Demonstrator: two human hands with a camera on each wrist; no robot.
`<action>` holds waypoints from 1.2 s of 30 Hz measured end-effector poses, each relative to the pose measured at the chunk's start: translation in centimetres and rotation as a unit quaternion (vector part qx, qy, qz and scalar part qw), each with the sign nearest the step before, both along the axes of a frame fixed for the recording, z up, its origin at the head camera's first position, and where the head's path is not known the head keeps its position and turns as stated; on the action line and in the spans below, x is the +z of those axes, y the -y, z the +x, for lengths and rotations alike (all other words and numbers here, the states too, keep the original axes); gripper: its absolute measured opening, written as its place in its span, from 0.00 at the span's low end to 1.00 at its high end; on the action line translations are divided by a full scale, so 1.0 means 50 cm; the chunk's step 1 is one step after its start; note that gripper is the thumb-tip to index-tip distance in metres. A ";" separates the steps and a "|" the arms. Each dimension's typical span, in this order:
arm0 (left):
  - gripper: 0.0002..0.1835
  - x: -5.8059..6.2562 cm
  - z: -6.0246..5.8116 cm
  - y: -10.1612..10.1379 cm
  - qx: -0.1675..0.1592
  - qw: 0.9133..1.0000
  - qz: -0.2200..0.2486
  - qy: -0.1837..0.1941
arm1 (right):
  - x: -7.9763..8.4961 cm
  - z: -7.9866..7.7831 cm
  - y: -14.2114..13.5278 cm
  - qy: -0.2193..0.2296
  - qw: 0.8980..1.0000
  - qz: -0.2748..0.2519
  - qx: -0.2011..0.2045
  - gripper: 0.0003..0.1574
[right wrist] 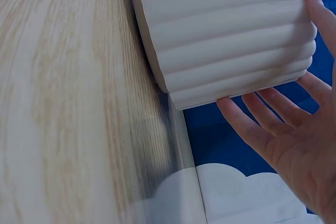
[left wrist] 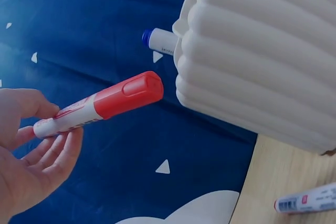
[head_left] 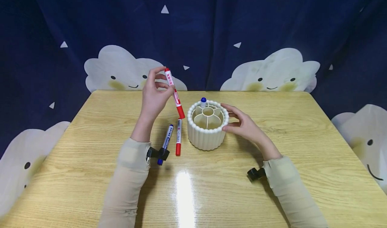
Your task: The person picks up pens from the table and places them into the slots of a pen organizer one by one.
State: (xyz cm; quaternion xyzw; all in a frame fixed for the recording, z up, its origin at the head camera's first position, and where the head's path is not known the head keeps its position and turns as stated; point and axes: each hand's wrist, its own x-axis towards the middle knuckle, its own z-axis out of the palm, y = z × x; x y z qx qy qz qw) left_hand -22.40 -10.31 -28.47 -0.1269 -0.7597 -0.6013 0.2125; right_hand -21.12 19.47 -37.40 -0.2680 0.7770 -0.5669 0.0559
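Note:
My left hand (head_left: pixel 155 95) pinches a red-and-white marker (head_left: pixel 178 103) between thumb and fingers, above the table and left of the pen holder. The marker slants with its red cap (left wrist: pixel 131 95) pointing down toward the right. My right hand (head_left: pixel 246 125) holds the right side of the ribbed cream pen holder (head_left: pixel 206 139), thumb nearer me and fingers on the far side. In the right wrist view, the fingertips (right wrist: pixel 224 103) touch its wall (right wrist: pixel 226 40). A blue-ended marker (head_left: pixel 203 103) stands in a rear compartment of the holder.
Left of the holder, another red marker (head_left: pixel 179 135) lies on the wooden table (head_left: pixel 272 120). Beside it lies a blue marker (head_left: pixel 168 137), partly covered by the left wrist camera (head_left: pixel 160 153). A dark blue curtain (head_left: pixel 193 36) with clouds hangs behind the table.

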 end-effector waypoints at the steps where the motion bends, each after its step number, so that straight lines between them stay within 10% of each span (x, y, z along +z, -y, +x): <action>1: 0.29 0.006 0.005 -0.004 -0.003 1.000 0.007 -0.008 | 0.000 0.000 0.000 -0.001 1.000 0.001 0.000 0.46; 16: 0.28 0.029 0.036 -0.039 -0.043 0.996 0.041 -0.068 | 0.001 -0.001 -0.001 -0.003 1.000 0.001 0.001 0.46; 36: 0.24 -0.024 0.041 -0.064 -0.111 0.993 -0.016 -0.045 | -0.003 -0.003 -0.001 -0.005 1.000 0.003 -0.001 0.46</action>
